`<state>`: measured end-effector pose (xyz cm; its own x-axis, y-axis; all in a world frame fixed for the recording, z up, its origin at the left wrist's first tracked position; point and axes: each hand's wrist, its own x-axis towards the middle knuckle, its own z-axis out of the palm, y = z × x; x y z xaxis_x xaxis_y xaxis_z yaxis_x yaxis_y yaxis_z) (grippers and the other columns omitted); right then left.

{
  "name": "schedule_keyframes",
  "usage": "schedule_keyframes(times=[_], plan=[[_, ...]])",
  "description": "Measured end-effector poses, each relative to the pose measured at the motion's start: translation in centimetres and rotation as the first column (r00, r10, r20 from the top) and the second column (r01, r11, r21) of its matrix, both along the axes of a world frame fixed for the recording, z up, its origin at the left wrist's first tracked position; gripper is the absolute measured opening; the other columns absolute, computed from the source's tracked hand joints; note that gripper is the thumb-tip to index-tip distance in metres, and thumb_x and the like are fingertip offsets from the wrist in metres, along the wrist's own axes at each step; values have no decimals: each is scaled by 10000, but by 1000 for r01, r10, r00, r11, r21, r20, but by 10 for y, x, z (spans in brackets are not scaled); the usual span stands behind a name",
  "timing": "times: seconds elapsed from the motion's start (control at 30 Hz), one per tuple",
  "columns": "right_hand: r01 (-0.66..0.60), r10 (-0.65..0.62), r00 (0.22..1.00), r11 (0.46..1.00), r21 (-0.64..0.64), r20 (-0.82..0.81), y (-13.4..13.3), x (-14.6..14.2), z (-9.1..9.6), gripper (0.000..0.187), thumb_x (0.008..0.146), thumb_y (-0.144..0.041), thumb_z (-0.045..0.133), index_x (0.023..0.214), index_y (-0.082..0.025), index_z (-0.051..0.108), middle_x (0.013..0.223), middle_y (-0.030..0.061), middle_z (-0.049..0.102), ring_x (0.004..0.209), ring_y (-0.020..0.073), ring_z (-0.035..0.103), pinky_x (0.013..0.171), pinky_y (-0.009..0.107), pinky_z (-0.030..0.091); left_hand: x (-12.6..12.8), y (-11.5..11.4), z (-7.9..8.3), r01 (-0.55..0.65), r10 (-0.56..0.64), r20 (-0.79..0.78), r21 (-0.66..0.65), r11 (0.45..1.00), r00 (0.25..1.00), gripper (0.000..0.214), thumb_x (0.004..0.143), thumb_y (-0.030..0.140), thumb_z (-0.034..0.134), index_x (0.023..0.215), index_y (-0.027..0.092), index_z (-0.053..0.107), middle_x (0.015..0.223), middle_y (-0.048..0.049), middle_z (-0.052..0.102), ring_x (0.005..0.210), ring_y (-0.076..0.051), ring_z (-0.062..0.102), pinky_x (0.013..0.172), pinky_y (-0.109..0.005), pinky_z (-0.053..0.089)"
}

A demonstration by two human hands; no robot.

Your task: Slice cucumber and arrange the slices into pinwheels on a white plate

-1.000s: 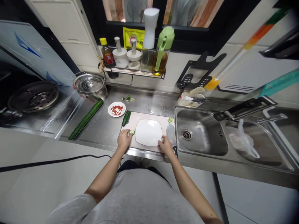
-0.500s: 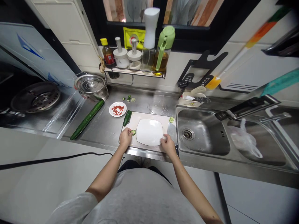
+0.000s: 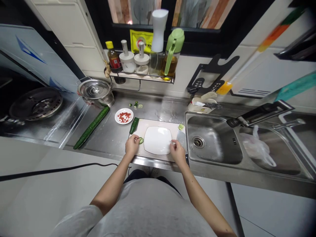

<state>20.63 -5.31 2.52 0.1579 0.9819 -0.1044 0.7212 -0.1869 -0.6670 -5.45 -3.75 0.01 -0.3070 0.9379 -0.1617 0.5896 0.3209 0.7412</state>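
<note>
Fingertips of my left hand [image 3: 132, 145] were curled in a light pinch on a cucumber slice [image 3: 141, 140], a thin round with a dark green rim and a pale, wet-looking middle. It sat at nine o'clock of the white plate [image 3: 158, 140], just beside the rim. My right hand [image 3: 177, 151] lay at four o'clock of that plate with its fingers bent and their tips at the rim; I could not tell whether they gripped it or only touched it.

The plate was square with rounded corners, glossy and bare, and it lay flat in the middle of the pale cutting board [image 3: 148, 125]. At three o'clock of the plate the cleaver [image 3: 181, 136] lay flat on the board, close to my right hand. At eleven o'clock a cut cucumber half [image 3: 134, 125] lay across the board's corner, and at one o'clock another slice [image 3: 181, 126].

Farther out on the steel counter, at ten o'clock, stood a small dish of chopped red chilli [image 3: 123, 116], and beyond it a whole cucumber [image 3: 91, 127] and a lidded pot [image 3: 95, 90]. At three o'clock was the sink [image 3: 212, 154].
</note>
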Motion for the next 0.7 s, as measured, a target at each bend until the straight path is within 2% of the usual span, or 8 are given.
schedule_keyframes(times=[0.07, 0.17, 0.23, 0.33, 0.47, 0.6, 0.7], plan=[[-60, 60, 998, 998, 28, -31, 4, -9, 10, 350, 839, -340, 426, 1050, -162, 641, 679, 17, 609, 647, 173, 550, 648, 269, 387, -1, 4, 5, -31, 24, 215, 32, 999, 976, 126, 743, 242, 625, 850, 178, 639, 761, -14, 640, 671, -126, 550, 688, -254, 423], [-198, 205, 976, 977, 84, -79, 14, -28, 27, 287, 850, -329, 458, 1006, -195, 658, 766, 20, 639, 673, 156, 557, 666, 264, 403, 2, 11, 18, 6, -21, 505, 32, 999, 863, 187, 669, 257, 679, 818, 147, 656, 692, -14, 626, 630, -115, 548, 647, -243, 436], [-296, 308, 947, 947, 127, -92, 20, -40, 38, 244, 856, -313, 485, 984, -207, 663, 853, 30, 649, 712, 148, 561, 697, 264, 414, 6, 14, 28, 65, -68, 611, 27, 998, 789, 239, 619, 279, 725, 800, 134, 670, 666, -14, 626, 607, -108, 546, 628, -239, 436], [-383, 401, 911, 909, 161, -98, 28, -55, 49, 200, 857, -292, 520, 959, -204, 667, 913, 47, 647, 784, 153, 560, 743, 276, 420, 15, 14, 43, 123, -125, 675, 51, 991, 727, 290, 578, 298, 768, 794, 125, 682, 667, -18, 635, 596, -97, 544, 615, -231, 430], [-429, 452, 876, 890, 156, -171, 33, -64, 50, 145, 839, -271, 542, 849, -188, 660, 847, 34, 649, 770, 147, 551, 725, 271, 417, 25, 12, 54, 179, -196, 687, 97, 979, 699, 278, 592, 299, 772, 786, 122, 682, 678, -21, 639, 613, -95, 547, 619, -225, 429], [-387, 383, 873, 921, 46, -302, 35, -65, 42, 120, 806, -241, 540, 758, -180, 631, 722, 2, 636, 672, 129, 539, 644, 248, 408, 30, 10, 56, 227, -239, 667, 107, 968, 706, 294, 620, 314, 766, 827, 125, 678, 690, -17, 635, 609, -87, 536, 607, -215, 414], [-341, 329, 877, 940, 27, -349, 35, -63, 40, 119, 804, -246, 534, 762, -178, 622, 729, 0, 641, 657, 126, 541, 638, 249, 411, 30, 8, 59, 146, -190, 635, 121, 982, 749, 350, 627, 341, 768, 891, 141, 655, 668, 11, 611, 558, -66, 495, 559, -195, 376]])
